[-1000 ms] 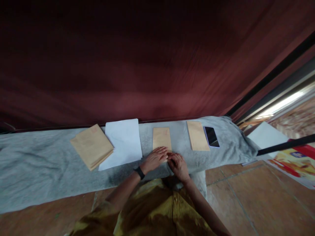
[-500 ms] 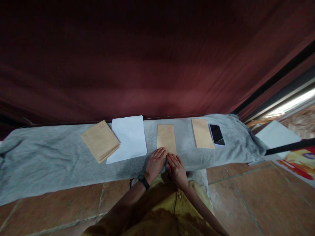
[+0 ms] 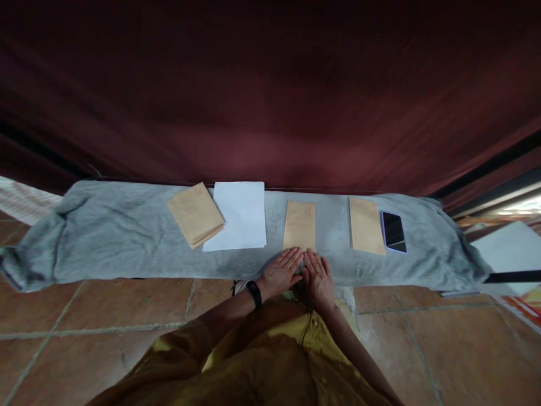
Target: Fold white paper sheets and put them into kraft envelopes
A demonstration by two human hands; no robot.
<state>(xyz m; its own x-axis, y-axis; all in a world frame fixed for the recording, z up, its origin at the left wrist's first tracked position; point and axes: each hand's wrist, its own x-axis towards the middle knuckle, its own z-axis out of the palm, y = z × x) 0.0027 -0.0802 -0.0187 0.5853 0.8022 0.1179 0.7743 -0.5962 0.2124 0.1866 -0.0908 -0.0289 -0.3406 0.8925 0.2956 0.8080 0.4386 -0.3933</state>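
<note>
Envelope (image 3: 300,225) ahead, near edge apparently under hands (image 3: 278,275).

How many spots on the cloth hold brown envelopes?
3: the stack overlapping the white paper, the middle envelope under the fingertips, and the right envelope beside the phone. Each may hide more.

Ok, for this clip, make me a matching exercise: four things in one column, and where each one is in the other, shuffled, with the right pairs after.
Things
1. phone
2. white paper
3. black wristband
4. middle envelope

Places
A. around the left wrist
B. near end under the left hand and the right hand
C. on the grey cloth, right of all the envelopes
D. left side partly covered by the envelope stack

Pairs: 1-C, 2-D, 3-A, 4-B
</note>
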